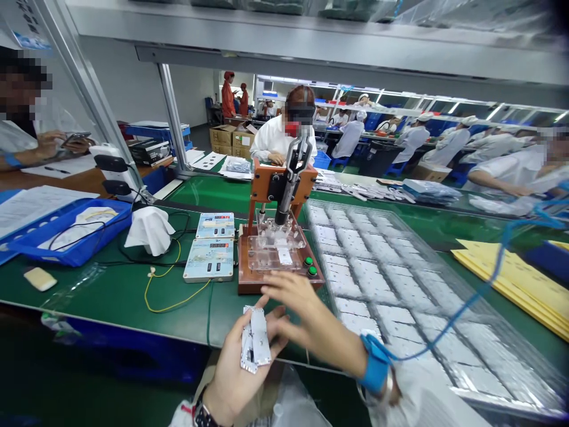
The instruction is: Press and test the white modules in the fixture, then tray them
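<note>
Near the bottom centre my left hand holds small white boards, overlapping each other on the palm and fingers. My right hand reaches in from the right, its fingers spread, just above and beside those boards; nothing shows in its grasp. A blue wrist strap circles the right wrist. Beyond the hands stands a test fixture with an orange frame, a metal lever, a clear plate and two green buttons. A white board lies on the clear plate.
Two meter boxes with wires sit left of the fixture. At the right a large clear tray holds many white boards. A blue bin, a white cloth and yellow sheets lie around. A coiled blue cord crosses the tray. People sit beyond.
</note>
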A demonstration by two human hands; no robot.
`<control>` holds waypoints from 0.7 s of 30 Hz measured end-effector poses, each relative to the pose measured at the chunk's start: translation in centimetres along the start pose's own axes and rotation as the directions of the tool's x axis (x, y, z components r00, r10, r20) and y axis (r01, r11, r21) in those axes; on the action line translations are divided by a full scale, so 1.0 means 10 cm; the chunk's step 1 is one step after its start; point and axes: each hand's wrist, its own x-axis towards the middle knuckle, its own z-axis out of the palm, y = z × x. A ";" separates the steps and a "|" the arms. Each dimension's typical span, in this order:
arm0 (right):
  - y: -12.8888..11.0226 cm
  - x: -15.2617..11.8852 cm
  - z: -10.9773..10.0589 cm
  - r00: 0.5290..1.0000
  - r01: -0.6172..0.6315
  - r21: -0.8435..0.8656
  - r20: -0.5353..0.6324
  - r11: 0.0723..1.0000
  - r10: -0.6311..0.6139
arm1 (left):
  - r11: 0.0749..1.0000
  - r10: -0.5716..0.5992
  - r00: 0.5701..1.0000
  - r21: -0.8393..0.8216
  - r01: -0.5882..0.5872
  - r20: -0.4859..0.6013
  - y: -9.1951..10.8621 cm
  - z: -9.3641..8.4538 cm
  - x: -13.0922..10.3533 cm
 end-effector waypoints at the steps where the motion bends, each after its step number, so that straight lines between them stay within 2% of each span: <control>1: -0.10 -0.05 0.03 0.995 0.022 0.037 0.095 0.999 -0.025 | 1.000 0.010 0.999 -0.014 -0.010 -0.032 0.00 0.01 0.01; 3: -0.23 -0.10 0.06 0.978 0.031 0.060 0.207 0.998 -0.043 | 0.999 0.038 0.994 -0.032 -0.041 -0.103 0.01 0.02 0.03; 6: -0.25 -0.08 0.05 0.986 0.081 0.045 0.144 0.996 -0.086 | 0.997 0.062 0.990 -0.047 -0.068 -0.128 0.01 0.02 0.05; 8: -0.15 -0.02 0.01 0.993 0.104 0.032 0.058 0.994 -0.106 | 0.997 0.045 0.995 -0.050 -0.050 -0.095 0.01 0.00 0.06; 10: -0.01 0.08 -0.05 0.997 0.071 0.000 0.026 0.997 -0.071 | 0.999 0.032 0.999 -0.032 -0.033 -0.039 0.02 -0.04 0.07; 13: 0.25 0.30 -0.13 0.996 -0.004 -0.072 0.088 0.997 0.011 | 0.998 0.046 0.999 0.034 -0.047 0.017 0.03 -0.11 0.11; 16: 0.44 0.55 -0.15 0.986 -0.038 -0.114 0.159 0.993 0.055 | 0.995 0.041 0.999 0.086 -0.040 -0.007 0.04 -0.18 0.15; 21: 0.55 0.78 -0.15 0.957 -0.081 -0.094 0.271 0.992 0.104 | 0.995 0.013 1.000 0.104 -0.010 -0.022 0.06 -0.22 0.16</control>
